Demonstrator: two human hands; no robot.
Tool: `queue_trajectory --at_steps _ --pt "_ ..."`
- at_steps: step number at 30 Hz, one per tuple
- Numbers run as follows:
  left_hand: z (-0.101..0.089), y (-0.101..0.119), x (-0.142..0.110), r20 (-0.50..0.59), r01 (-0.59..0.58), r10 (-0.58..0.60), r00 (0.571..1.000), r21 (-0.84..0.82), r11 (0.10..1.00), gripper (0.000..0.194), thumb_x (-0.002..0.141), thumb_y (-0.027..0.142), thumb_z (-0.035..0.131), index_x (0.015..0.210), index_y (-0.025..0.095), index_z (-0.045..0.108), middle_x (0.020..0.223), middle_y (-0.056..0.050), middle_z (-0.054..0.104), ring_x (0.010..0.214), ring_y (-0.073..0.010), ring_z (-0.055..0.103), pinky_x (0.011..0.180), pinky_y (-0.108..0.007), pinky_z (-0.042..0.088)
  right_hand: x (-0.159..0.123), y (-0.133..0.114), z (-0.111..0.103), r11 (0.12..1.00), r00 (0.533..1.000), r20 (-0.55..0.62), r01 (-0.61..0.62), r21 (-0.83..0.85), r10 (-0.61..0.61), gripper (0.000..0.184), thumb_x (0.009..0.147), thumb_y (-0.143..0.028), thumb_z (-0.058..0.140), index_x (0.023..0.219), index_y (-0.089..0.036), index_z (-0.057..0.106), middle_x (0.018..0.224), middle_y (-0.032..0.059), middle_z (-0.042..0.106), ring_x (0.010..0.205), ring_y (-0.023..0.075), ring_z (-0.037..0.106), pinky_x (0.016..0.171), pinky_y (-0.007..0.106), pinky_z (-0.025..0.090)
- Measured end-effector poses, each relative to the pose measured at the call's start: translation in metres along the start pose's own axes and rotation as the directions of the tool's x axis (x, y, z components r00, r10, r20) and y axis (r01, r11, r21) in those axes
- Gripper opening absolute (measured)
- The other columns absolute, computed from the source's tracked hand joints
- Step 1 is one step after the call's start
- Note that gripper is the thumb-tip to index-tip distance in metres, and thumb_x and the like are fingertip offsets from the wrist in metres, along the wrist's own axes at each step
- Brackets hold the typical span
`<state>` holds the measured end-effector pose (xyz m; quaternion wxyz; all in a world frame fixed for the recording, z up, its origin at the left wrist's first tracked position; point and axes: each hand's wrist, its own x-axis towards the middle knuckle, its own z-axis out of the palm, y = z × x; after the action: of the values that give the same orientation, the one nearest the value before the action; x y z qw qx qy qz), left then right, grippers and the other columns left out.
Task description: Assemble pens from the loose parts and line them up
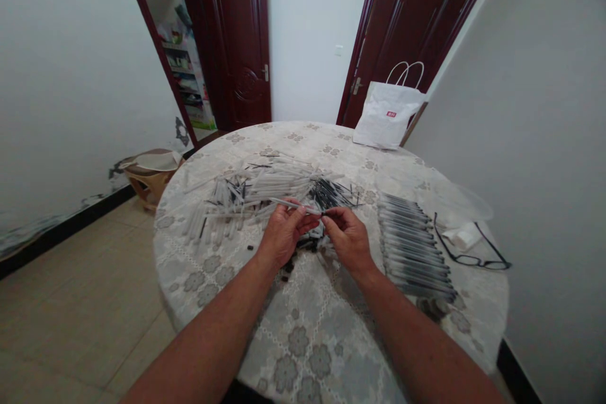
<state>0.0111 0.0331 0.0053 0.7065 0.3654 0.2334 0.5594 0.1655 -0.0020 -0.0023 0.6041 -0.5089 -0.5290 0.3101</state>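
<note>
Above the middle of the round table, my left hand (283, 232) is closed around a thin white pen barrel (278, 201). My right hand (348, 237) pinches at the barrel's right end, where a small dark piece shows between the fingertips; its exact shape is too small to tell. Just beyond both hands lies a heap of white pen barrels (279, 184), with thin black pen refills (330, 192) bunched at its right. Small black pieces (286, 270) are scattered under and beside my left hand, partly hidden by it.
Right of my hands, dark-tipped pens (411, 246) lie in a neat row. Beside them are eyeglasses (468, 261) and a crumpled white item (461, 237). A white paper bag (389, 115) stands at the far edge. The patterned tablecloth (303, 353) covers the table.
</note>
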Motion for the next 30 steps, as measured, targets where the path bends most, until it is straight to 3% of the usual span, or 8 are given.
queue_trajectory --at_steps 14,19,23,26,28,30 --pt "0.0000 -0.0001 0.0001 -0.018 -0.004 0.005 1.000 0.065 0.998 0.038 0.080 0.031 0.082 0.101 0.021 0.052 0.093 -0.003 0.076 0.086 -0.0211 0.077 0.084 -0.039 0.061 0.0005 0.0040 -0.0004 0.999 0.999 0.002 0.032 -0.039 -0.032 0.020 0.086 -0.035 0.070 0.099 -0.021 0.069 0.085 0.0018 0.071 0.074 0.0165 0.063 0.070 0.028 0.050" --pt "-0.0006 0.0009 0.0002 -0.037 0.001 0.001 0.999 0.070 0.998 0.037 0.078 0.030 0.083 0.099 0.019 0.055 0.092 -0.004 0.076 0.085 -0.0207 0.076 0.083 -0.038 0.061 0.0006 0.0017 -0.0031 0.996 0.999 0.012 0.043 -0.079 -0.042 0.024 0.087 -0.039 0.070 0.101 -0.020 0.069 0.085 0.0025 0.071 0.073 0.0168 0.062 0.066 0.027 0.049" --pt "0.0003 0.0015 -0.0007 -0.035 0.016 -0.014 0.999 0.071 0.997 0.038 0.076 0.030 0.085 0.098 0.019 0.056 0.091 -0.004 0.076 0.086 -0.0209 0.076 0.083 -0.038 0.062 0.0008 -0.0004 -0.0062 0.985 0.997 0.077 0.029 -0.173 -0.015 0.029 0.094 -0.047 0.061 0.090 -0.020 0.069 0.068 -0.0005 0.064 0.060 0.0148 0.057 0.057 0.026 0.043" --pt "0.0019 0.0012 -0.0019 -0.026 0.041 -0.039 0.999 0.084 0.996 0.038 0.075 0.030 0.085 0.096 0.019 0.056 0.091 -0.005 0.076 0.084 -0.0208 0.076 0.081 -0.038 0.062 -0.0006 0.0006 -0.0068 0.983 0.995 0.099 0.014 -0.184 0.005 0.044 0.100 -0.053 0.047 0.075 -0.020 0.064 0.062 -0.0004 0.060 0.055 0.0141 0.054 0.053 0.026 0.041" --pt "0.0025 0.0014 -0.0023 -0.031 0.044 -0.041 0.999 0.088 0.995 0.037 0.076 0.029 0.085 0.096 0.019 0.056 0.090 -0.004 0.076 0.081 -0.0195 0.076 0.079 -0.036 0.062 -0.0023 0.0014 -0.0068 0.987 0.995 0.100 0.012 -0.158 0.004 0.048 0.103 -0.054 0.039 0.078 -0.021 0.063 0.066 0.0007 0.061 0.056 0.0144 0.054 0.053 0.027 0.041" --pt "0.0026 0.0021 -0.0020 -0.046 0.033 -0.029 0.998 0.083 0.996 0.037 0.076 0.029 0.084 0.097 0.018 0.056 0.088 -0.004 0.076 0.079 -0.0185 0.075 0.078 -0.035 0.062 -0.0040 0.0013 -0.0071 0.988 0.995 0.096 0.034 -0.148 -0.020 0.040 0.103 -0.052 0.041 0.092 -0.021 0.064 0.070 0.0006 0.063 0.058 0.0151 0.056 0.055 0.027 0.043"
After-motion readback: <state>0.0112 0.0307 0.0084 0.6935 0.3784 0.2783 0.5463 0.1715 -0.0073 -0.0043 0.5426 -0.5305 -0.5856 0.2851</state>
